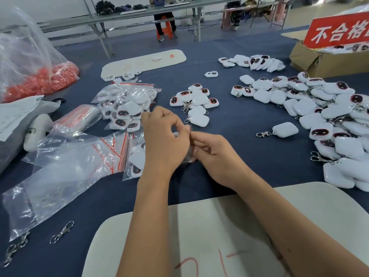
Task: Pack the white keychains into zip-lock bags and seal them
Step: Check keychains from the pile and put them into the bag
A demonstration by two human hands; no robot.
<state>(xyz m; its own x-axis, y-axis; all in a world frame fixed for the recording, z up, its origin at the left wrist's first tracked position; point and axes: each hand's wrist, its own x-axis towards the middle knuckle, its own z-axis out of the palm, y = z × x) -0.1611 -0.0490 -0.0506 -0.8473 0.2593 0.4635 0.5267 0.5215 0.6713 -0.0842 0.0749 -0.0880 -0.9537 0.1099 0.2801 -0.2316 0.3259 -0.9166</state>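
My left hand [164, 136] and my right hand [215, 154] meet over the middle of the blue table, and both pinch a small clear zip-lock bag [189, 154] between their fingertips. What is inside the bag is hidden by my hands. A small group of white keychains [196, 101] lies just beyond my hands. One single white keychain [284, 129] with a metal clasp lies to the right. A large heap of keychains [327, 114] covers the right side. Filled zip-lock bags [125, 105] are stacked at the left.
Empty zip-lock bags [65, 168] lie at the left, with loose metal clasps [61, 232] near the front edge. A bag of red parts [40, 80] stands far left. A cardboard box [319, 60] with a red sign is back right. White boards lie near [219, 226] and far [143, 61].
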